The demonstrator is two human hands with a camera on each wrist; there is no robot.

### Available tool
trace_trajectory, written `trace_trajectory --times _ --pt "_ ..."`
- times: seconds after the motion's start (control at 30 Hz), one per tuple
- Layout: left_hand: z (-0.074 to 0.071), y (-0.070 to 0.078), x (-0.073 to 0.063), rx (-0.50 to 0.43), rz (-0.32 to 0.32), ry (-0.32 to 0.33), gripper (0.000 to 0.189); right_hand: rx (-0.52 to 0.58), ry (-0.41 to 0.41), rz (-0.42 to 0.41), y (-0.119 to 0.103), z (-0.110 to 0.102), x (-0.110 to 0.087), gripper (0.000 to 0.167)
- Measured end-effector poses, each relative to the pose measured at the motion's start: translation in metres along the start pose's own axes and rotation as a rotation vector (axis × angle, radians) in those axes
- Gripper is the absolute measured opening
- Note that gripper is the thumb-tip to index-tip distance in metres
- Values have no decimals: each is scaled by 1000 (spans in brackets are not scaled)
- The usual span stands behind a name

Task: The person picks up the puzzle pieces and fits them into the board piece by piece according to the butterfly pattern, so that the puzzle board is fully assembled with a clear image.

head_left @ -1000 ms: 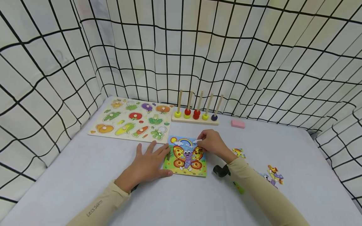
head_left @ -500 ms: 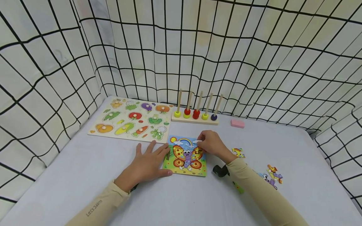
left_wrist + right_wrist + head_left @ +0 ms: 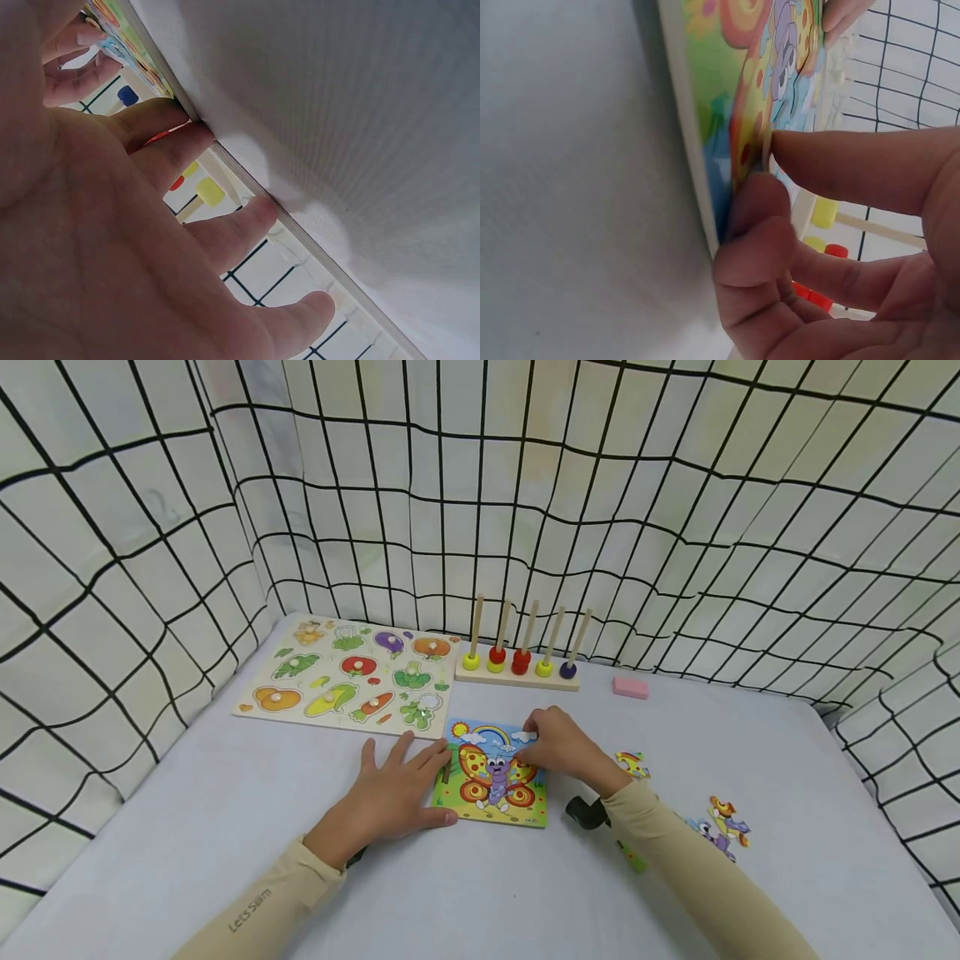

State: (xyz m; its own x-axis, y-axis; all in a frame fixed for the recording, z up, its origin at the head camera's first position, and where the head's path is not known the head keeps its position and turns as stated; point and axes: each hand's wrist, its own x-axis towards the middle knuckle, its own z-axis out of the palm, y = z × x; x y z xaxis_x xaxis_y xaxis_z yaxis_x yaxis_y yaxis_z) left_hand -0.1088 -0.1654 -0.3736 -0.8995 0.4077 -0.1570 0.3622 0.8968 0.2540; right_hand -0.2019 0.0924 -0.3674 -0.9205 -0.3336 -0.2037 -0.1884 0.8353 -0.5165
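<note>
A square butterfly puzzle board [image 3: 491, 810] lies on the white table between my hands. My left hand [image 3: 390, 793] is spread flat at its left side, its fingertips and thumb at the edge. In the left wrist view, straight fingers [image 3: 232, 232] reach to the board's thin rim. At the upper right of the picture, my right hand [image 3: 562, 743] pinches a puzzle piece. The right wrist view shows the piece's pale edge [image 3: 766, 148] between thumb and finger, close over the butterfly's wing; most of it is hidden by my fingers.
Loose puzzle pieces [image 3: 727, 822] lie to the right, one [image 3: 633, 765] nearer the board and a green one [image 3: 632, 857] beside my forearm. Behind stand a vegetable peg puzzle [image 3: 345, 681], a bead-and-peg rack [image 3: 517, 680] and a pink block [image 3: 630, 687]. Black netting [image 3: 480, 491] hangs around the table.
My right fingers have shifted slightly at the board's upper right; the pale edge seen there earlier no longer shows, and the cloud beside them is in view. My left hand stays put.
</note>
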Motion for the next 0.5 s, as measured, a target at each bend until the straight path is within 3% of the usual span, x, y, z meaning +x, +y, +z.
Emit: trace_trajectory --times 0.3,0.5 --pt "0 -1 1 -8 -4 -4 89 -62 -75 10 -5 1 -8 57" --pt "2 -1 2 -6 -5 -7 90 -97 -77 -56 -2 0 -10 53"
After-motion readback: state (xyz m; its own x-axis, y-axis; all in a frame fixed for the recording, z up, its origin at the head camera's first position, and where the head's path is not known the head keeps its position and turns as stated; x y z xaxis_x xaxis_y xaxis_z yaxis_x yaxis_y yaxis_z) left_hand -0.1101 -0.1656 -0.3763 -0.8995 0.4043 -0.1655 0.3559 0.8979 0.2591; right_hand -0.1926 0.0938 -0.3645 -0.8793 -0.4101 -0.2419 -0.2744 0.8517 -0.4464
